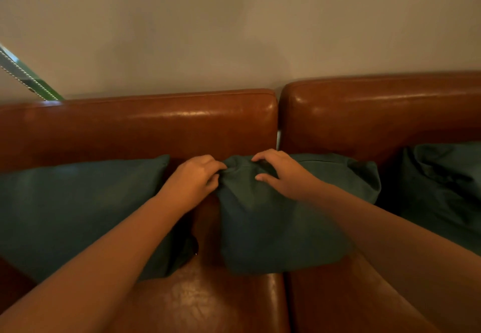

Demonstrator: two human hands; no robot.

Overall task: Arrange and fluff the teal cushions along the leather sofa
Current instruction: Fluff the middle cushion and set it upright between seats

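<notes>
Gripping the middle cushion (pixel 273 218) at its upper left corner, the left hand (pixel 194 181) is bunching fabric while the right hand (pixel 279 176) is pressing spread fingers on top. Pulling unevenly risks tipping it off the sofa (pixel 145 126) seat. Teal, creased and slumped, it is leaning against the backrest between two others.

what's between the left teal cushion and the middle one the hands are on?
Head view: bare brown leather sofa shows between the left teal cushion and the middle teal cushion; the left hand, gripping the middle cushion's corner, spans the top.
</notes>
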